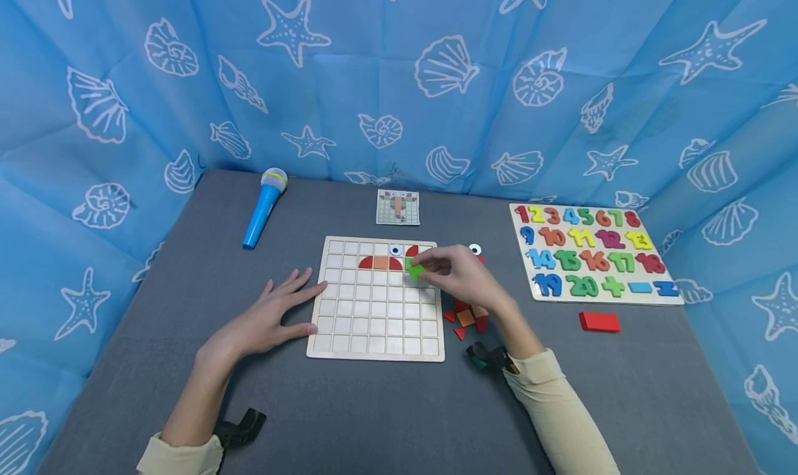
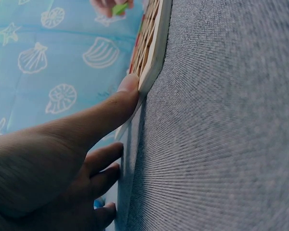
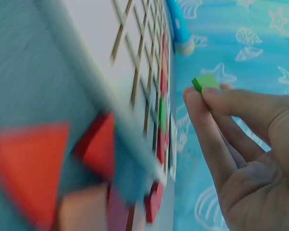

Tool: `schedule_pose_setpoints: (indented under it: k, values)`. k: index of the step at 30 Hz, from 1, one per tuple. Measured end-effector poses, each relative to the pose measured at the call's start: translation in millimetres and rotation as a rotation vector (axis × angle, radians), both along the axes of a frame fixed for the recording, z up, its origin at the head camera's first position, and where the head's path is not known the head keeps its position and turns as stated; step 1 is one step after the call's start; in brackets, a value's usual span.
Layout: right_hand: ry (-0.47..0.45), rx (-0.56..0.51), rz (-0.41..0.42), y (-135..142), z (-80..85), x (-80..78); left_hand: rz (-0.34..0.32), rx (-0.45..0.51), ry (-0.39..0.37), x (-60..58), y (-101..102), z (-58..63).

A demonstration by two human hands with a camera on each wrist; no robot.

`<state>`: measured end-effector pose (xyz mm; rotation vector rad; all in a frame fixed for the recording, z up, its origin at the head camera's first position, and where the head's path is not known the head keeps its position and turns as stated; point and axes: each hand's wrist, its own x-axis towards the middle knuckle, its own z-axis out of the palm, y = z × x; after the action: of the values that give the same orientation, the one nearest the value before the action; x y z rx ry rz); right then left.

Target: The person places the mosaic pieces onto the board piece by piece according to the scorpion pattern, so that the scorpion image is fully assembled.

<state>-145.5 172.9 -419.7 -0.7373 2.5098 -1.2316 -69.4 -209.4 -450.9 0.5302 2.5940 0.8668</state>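
A white grid board (image 1: 377,326) lies flat on the grey table. My left hand (image 1: 264,326) rests at its left side, fingers spread and thumb and fingertips at the edge; the left wrist view shows the thumb (image 2: 129,83) against the rim. Over the board's upper right, my right hand (image 1: 463,274) pinches a small green square block (image 3: 208,82) between thumb and fingertips. Set in the upper rows are red quarter-round pieces (image 1: 366,262), an orange square (image 1: 381,262), an eye piece (image 1: 395,250) and another green piece (image 1: 408,262), partly hidden by my fingers.
Loose red and orange pieces (image 1: 465,317) lie right of the board, partly under my right arm, with another eye piece (image 1: 475,249) behind. A pattern card (image 1: 397,215) stands beyond the board. Around are a toy microphone (image 1: 258,215), a number puzzle (image 1: 564,293) and a red block (image 1: 600,321).
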Motion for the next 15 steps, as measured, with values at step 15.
schedule_pose_setpoints:
  k: [15]
  values:
    - [-0.052, -0.041, -0.004, -70, -10.3, -20.6, 0.0, -0.001, 0.004, 0.1, 0, -0.3]
